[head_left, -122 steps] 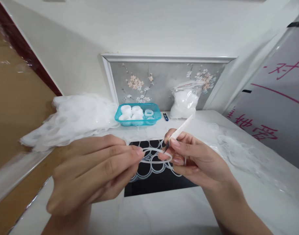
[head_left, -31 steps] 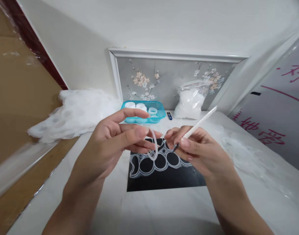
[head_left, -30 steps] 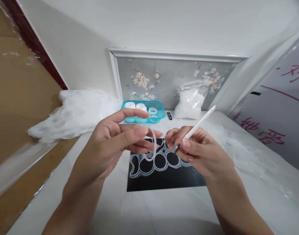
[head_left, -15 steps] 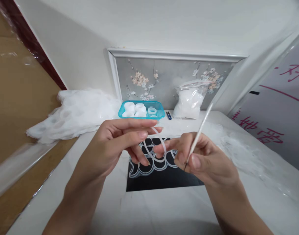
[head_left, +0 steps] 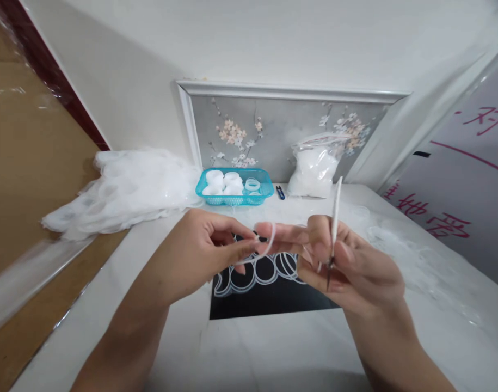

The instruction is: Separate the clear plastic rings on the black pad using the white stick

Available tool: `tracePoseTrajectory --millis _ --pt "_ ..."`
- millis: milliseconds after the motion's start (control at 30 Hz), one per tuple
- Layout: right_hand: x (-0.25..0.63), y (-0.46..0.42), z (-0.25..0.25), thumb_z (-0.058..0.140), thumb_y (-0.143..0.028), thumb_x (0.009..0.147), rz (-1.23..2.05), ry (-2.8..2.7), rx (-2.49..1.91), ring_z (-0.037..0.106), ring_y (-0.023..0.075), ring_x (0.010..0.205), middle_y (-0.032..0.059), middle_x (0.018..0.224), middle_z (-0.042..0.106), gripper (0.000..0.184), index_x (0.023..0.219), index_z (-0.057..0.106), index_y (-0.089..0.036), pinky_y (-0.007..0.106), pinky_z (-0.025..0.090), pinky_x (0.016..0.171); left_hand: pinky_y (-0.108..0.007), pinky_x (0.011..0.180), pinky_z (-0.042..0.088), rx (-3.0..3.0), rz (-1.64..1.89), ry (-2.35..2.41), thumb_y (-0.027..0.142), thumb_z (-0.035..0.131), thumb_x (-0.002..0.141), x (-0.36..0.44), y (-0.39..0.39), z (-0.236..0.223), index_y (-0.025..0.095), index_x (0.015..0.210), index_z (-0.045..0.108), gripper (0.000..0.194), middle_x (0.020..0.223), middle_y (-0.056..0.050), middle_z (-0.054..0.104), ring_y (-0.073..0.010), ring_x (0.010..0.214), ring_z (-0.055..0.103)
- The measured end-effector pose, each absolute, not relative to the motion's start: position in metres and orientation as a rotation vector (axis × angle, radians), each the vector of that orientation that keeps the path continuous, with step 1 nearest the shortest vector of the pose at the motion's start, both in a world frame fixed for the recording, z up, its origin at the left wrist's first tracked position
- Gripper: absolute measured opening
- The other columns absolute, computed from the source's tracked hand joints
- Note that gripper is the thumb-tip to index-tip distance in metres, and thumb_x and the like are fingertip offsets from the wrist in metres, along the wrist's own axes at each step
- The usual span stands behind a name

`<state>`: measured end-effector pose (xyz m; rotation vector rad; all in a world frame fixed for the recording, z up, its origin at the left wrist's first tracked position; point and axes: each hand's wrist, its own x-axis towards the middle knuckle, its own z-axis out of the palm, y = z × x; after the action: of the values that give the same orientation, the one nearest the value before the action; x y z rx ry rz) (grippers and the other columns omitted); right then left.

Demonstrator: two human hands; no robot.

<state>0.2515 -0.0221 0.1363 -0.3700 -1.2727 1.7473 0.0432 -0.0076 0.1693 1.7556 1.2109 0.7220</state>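
Note:
My left hand (head_left: 195, 256) pinches a thin translucent white ring (head_left: 272, 237) between thumb and fingertips. My right hand (head_left: 358, 267) grips a slim white-handled tool (head_left: 336, 215) with a dark pointed tip, held nearly upright, tip down. The right fore fingers stretch left to the ring, and it loops around a fingertip. Beneath both hands lies a black mat (head_left: 269, 306). On it rests a white sheet of joined rings (head_left: 236, 288), partly hidden by my fingers.
Behind the mat stands a blue basket (head_left: 234, 200) holding white rings. Beside it are small blue snips (head_left: 280, 192) and a zip bag (head_left: 314, 171) of white material. A white ring-patterned pile (head_left: 138, 185) sits left; translucent scraps (head_left: 416, 267) lie right.
My left fingers have closed from a loose spread into a pinch on the ring and dropped slightly. My right hand has turned, bringing the tool more upright and its tip slightly right.

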Motion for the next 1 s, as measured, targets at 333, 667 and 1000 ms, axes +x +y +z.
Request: tracePoseTrajectory --millis 333,667,1000 --pt "0.2533 -0.0213 0.1389 0.066 -0.038 0.087 1.986 -1.066 -0.205 0.058 0.0237 0.119 0.0015 0.128 0.061 0.015 0.079 0.063 -0.026 0.010 0.015 0.033 -0.014 0.038 0.041 1.671 0.526 1.059 0.028 0.064 0.076 0.0389 -0.0107 0.1758 0.022 0.079 0.076 0.013 0.055 0.001 0.065 -0.0089 0.043 0.053" --pt "0.2542 -0.0181 0.1344 0.067 -0.054 0.080 1.885 -1.109 -0.445 0.060 0.0249 0.116 0.0019 0.132 0.058 0.032 0.075 0.058 -0.023 0.010 0.016 0.030 -0.013 0.038 0.040 1.664 0.495 1.061 0.034 0.065 0.078 0.0373 -0.0077 0.1710 0.023 0.088 0.076 0.018 0.056 0.001 0.066 -0.0079 0.042 0.053" --pt "0.2497 -0.0166 0.1372 0.067 -0.040 0.085 1.870 -1.020 -0.366 0.059 0.0258 0.117 0.0038 0.124 0.063 0.021 0.074 0.060 -0.024 0.009 0.018 0.032 -0.015 0.037 0.040 1.569 0.539 1.164 0.035 0.072 0.073 0.0411 -0.0095 0.1757 0.026 0.130 0.051 0.062 0.062 0.003 0.069 -0.0108 0.041 0.058"
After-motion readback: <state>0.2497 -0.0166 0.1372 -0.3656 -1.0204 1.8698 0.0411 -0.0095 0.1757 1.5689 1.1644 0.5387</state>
